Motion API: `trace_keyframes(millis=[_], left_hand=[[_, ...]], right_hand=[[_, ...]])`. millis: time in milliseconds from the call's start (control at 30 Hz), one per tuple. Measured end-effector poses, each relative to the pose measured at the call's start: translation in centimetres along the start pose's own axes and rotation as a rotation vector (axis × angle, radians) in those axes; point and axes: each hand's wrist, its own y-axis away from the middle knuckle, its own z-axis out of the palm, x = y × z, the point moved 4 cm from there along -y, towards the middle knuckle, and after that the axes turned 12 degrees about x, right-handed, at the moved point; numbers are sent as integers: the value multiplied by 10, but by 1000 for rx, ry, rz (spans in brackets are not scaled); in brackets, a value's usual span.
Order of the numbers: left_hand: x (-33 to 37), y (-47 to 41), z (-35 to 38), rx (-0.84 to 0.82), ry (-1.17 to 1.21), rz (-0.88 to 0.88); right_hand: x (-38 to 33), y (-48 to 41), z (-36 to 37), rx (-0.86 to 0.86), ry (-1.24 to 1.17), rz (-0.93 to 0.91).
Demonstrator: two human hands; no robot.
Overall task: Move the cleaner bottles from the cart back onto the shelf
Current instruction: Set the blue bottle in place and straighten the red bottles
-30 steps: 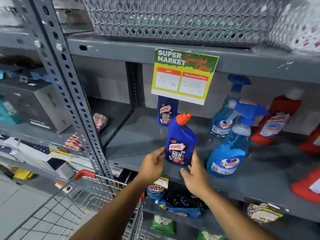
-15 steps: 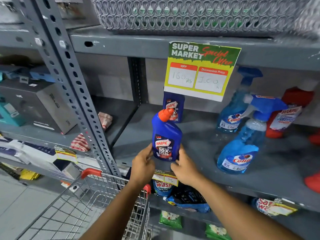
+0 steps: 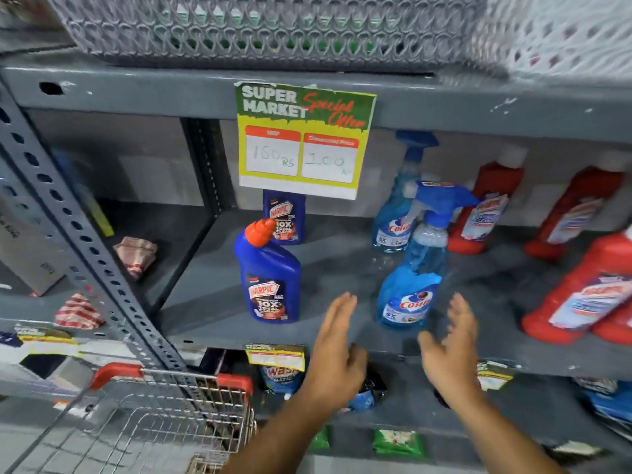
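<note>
A dark blue Harpic bottle with an orange cap (image 3: 268,271) stands upright near the front of the grey shelf (image 3: 212,302). A second blue Harpic bottle (image 3: 284,217) stands behind it, its top hidden by the offer sign. Two light blue Colin spray bottles (image 3: 415,268) (image 3: 398,206) stand to the right, one behind the other. My left hand (image 3: 337,340) is open, to the right of the front Harpic bottle and apart from it. My right hand (image 3: 451,340) is open in front of the near spray bottle. The wire cart (image 3: 154,422) sits at the lower left.
Several red cleaner bottles (image 3: 578,292) stand at the shelf's right. A green and yellow offer sign (image 3: 301,138) hangs from the shelf above. A perforated upright post (image 3: 68,227) runs along the left. Grey baskets (image 3: 266,25) sit on top. Packets lie on the lower shelf.
Both hands held the orange-capped Harpic bottle and set it down on the shelf. They have let go and drawn back to the right, fingers spread.
</note>
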Motion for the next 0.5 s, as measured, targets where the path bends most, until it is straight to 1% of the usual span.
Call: trace_keyframes(millis=[67,100,200,333,367,400,433,500], left_hand=[[2,-14,32,-132,46,-153],[3,-19,42,-166,76,-192],[-4,-26,58,-188,131,-163],[-23,-27,60,-194,156,-198],[-24,-25,59,-174,156,-225],[-25,-19,57,-122,132,-246],[-23,-13,56,-26,75,-230],[-5,4,55,148,-47,-40]], right_hand=[[-5,-7,10,-185,13,17],[-8,-5,14,-228,43,8],[-6,2,18,-234,58,15],[6,2,14,-301,50,61],[11,1,5,-259,35,70],[13,1,-7,-162,1,63],[18,-5,-28,-12,-46,56],[40,-25,-82,300,-102,67]])
